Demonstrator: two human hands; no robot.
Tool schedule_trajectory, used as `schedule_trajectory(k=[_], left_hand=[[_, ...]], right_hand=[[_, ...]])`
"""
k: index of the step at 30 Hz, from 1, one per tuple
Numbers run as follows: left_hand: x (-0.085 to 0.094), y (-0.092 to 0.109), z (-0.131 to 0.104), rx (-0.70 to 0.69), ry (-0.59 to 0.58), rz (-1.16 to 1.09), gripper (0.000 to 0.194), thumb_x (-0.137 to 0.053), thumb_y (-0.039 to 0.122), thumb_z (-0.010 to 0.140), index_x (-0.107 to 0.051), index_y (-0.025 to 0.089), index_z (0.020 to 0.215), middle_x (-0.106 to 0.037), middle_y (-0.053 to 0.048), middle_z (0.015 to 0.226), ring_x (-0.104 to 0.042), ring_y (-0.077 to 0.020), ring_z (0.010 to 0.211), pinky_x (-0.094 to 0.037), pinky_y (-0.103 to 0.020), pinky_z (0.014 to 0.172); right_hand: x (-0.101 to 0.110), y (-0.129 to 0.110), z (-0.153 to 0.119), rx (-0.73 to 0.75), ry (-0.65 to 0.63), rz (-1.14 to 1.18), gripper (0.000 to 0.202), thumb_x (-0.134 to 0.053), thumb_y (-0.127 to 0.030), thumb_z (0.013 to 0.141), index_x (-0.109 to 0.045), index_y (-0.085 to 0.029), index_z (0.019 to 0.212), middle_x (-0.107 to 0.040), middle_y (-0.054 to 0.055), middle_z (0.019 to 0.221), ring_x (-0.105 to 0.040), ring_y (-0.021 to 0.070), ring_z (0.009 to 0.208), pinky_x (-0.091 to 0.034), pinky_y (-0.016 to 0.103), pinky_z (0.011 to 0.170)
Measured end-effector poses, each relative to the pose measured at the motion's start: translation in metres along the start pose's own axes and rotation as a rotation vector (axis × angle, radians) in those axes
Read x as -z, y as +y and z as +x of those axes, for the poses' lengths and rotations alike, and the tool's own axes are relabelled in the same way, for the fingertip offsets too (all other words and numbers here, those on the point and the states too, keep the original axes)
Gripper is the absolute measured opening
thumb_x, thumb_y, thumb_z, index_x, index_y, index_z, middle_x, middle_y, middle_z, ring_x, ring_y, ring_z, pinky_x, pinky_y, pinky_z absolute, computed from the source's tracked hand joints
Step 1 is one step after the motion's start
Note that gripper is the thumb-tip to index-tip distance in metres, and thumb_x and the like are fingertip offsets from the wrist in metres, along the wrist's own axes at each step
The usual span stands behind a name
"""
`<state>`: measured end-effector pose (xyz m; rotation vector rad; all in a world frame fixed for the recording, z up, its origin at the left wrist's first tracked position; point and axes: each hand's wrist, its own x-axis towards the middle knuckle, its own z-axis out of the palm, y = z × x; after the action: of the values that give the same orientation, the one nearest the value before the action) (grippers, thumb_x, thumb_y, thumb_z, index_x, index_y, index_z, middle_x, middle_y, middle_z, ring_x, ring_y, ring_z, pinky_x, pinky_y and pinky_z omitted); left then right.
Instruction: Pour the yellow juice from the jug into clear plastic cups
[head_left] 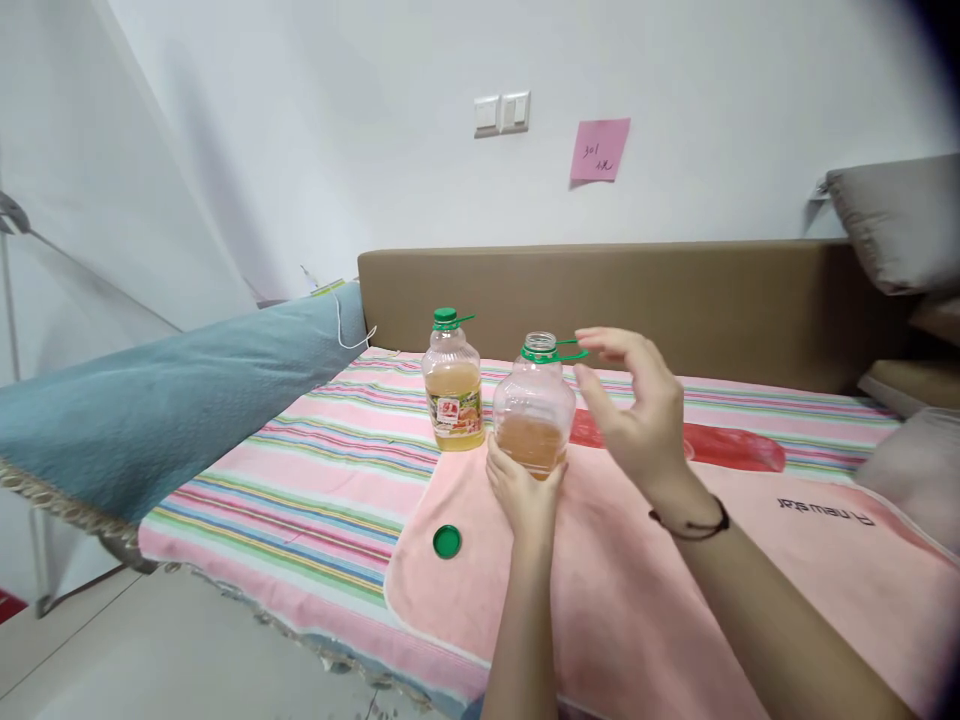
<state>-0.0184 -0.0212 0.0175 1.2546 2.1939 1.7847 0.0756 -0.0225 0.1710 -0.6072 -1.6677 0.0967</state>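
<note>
Pink towel; bottle in left hand

Left hand low, curled; right hand higher

We saw a clear open bottle with a green collar and amber-brown liquid. Left of the open bottle, we noted a second clear bottle with yellow liquid and a multicoloured label. Below the open bottle, we saw a pink towel with dark lettering; behind the open bottle, a multicolour-striped sheet and a brown headboard.
</note>
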Motion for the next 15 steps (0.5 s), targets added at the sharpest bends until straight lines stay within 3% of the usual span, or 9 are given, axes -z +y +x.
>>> schedule_trajectory(k=[3, 7, 15], left_hand=[[0.004, 0.002, 0.001, 0.008, 0.013, -0.083, 0.100, -0.083, 0.037, 0.059, -0.026, 0.012, 0.137, -0.042, -0.023, 0.139, -0.039, -0.0339, 0.134, -0.035, -0.046, 0.110], [0.007, 0.004, 0.005, 0.016, -0.013, -0.132, 0.096, -0.081, 0.036, 0.060, -0.026, 0.014, 0.136, -0.042, -0.021, 0.137, -0.040, -0.0333, 0.134, -0.035, -0.047, 0.110], [0.003, -0.002, 0.009, -0.013, -0.002, -0.086, 0.104, -0.082, 0.040, 0.054, -0.025, 0.014, 0.137, -0.041, -0.022, 0.139, -0.038, -0.0355, 0.134, -0.036, -0.048, 0.109]], right_hand=[[0.017, 0.034, 0.025, 0.047, -0.107, -0.040, 0.020, -0.055, -0.031, 0.089, -0.063, -0.024, 0.105, -0.067, 0.007, 0.113, -0.059, 0.0247, 0.111, -0.046, 0.043, 0.097], [0.017, 0.065, 0.038, 0.158, -0.339, -0.010, 0.018, -0.052, -0.033, 0.092, -0.066, -0.024, 0.087, -0.072, 0.004, 0.099, -0.059, 0.0239, 0.113, -0.044, 0.042, 0.099], [-0.002, 0.082, 0.017, 0.133, -0.305, 0.050, 0.027, -0.044, -0.032, 0.096, -0.059, -0.022, 0.076, -0.066, 0.005, 0.084, -0.060, 0.0205, 0.082, -0.045, 0.036, 0.074]])
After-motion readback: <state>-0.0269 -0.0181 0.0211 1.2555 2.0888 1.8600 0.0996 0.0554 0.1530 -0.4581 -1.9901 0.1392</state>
